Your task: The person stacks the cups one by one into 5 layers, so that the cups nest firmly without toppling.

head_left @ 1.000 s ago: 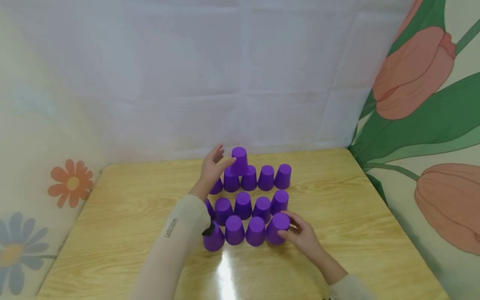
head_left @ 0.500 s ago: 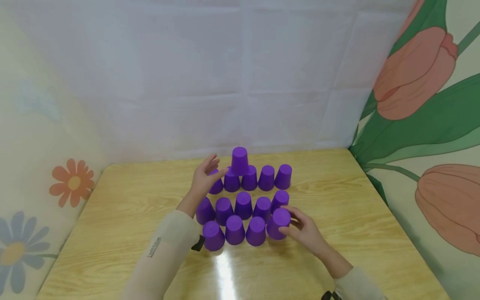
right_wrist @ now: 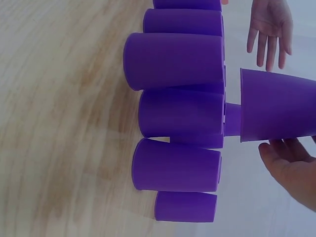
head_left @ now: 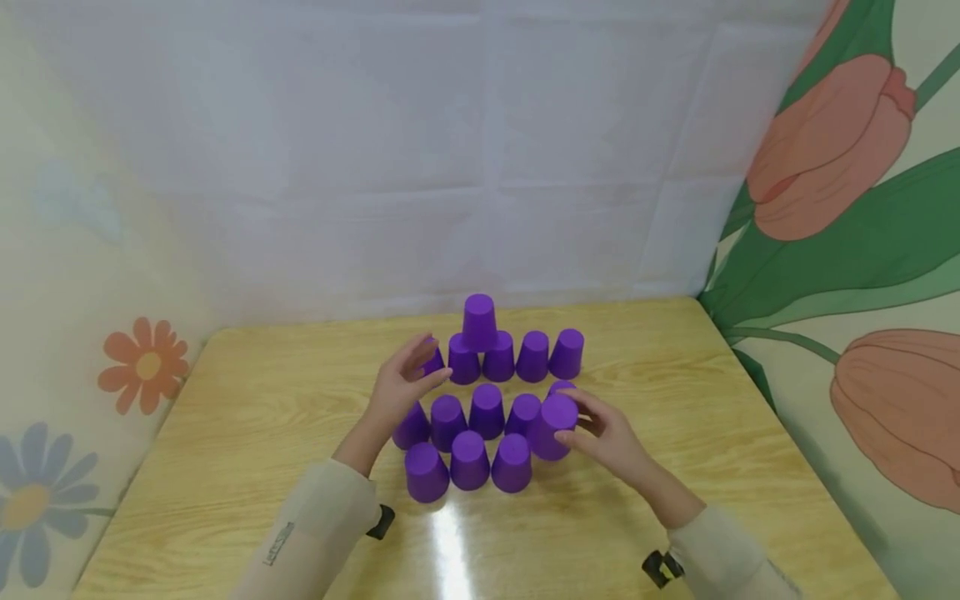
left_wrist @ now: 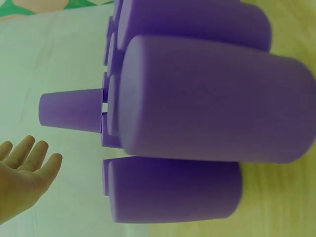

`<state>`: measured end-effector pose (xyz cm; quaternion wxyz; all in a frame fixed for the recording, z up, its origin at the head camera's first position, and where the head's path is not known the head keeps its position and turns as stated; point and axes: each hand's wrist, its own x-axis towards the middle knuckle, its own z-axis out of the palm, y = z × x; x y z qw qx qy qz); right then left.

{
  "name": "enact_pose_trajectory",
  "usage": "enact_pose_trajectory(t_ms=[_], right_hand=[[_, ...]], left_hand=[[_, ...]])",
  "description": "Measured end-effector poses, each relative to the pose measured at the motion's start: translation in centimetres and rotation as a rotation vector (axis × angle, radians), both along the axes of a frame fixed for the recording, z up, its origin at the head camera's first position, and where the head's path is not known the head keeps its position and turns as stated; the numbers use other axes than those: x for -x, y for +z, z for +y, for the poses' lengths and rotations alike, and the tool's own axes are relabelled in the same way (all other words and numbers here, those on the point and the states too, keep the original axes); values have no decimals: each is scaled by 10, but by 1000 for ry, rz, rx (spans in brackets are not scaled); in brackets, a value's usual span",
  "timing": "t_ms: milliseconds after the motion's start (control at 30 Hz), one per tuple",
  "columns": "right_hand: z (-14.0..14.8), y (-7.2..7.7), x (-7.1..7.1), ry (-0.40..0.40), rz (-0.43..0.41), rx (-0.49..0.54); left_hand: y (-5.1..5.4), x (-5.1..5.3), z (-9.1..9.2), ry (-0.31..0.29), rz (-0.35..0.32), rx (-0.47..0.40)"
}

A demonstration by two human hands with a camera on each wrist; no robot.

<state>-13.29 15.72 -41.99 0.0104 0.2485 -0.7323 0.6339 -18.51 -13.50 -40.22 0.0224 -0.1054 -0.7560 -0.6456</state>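
Purple cup (head_left: 549,423) gripped by right hand (head_left: 606,439) above wooden table (head_left: 255,417), at right; left hand (head_left: 397,387) held unclenched at left; lone cup (head_left: 479,322) perched on far row (head_left: 533,357).

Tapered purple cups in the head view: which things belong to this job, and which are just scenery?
Job: held tapered purple cup, right hand holding it, topmost purple cup on the back row, purple cups standing in rows, yellow wood-grain table beneath.

Scenery: creased white sheet, painted pink tulips, painted orange flower.
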Motion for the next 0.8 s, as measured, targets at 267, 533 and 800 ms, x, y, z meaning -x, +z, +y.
enact_pose_trajectory(t_ms=[267,533,800], right_hand=[[-2,8,15,6,-44,39],[-3,15,29,-34,-53,26],[-9,23,48,-125,-67,-7]], left_hand=[[-12,-29,-7,31,1,-31],[-25,-51,-8,38,-5,-52],[-24,-72,1,112,19,-60]])
